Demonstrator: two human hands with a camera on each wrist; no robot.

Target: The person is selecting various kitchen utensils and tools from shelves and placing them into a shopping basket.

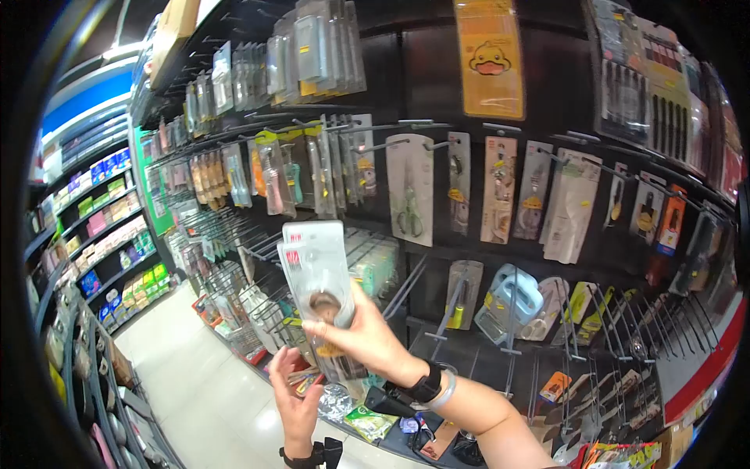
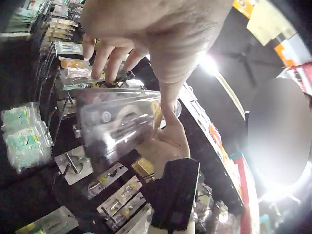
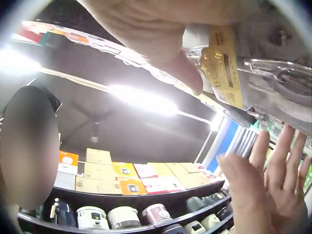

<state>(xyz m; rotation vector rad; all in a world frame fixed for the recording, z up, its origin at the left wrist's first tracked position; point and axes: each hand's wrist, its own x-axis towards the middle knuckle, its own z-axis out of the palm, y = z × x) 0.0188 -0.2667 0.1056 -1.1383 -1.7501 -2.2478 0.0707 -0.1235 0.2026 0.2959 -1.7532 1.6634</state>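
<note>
My right hand [image 1: 366, 332] grips a small stack of clear blister packs [image 1: 316, 262] with white tops and red logos, thumb across the front. A dark loop-shaped handle shows through the plastic in the right wrist view, beside a gold label [image 3: 222, 70]; the rest of the packed item is partly hidden by the hand and glare. Below and left of the packs, my left hand [image 1: 297, 406] is raised with its fingers spread and loosely bent, holding nothing. In the left wrist view that palm arches over the packs [image 2: 119, 124].
A dark display wall with metal hooks stands ahead, hung with carded scissors [image 1: 408, 191], peelers and other kitchen tools. A blue-handled item [image 1: 516, 291] hangs lower right. On the left runs a pale floor aisle [image 1: 211, 391] between shelves. Rice cookers [image 3: 124, 217] and boxes appear behind.
</note>
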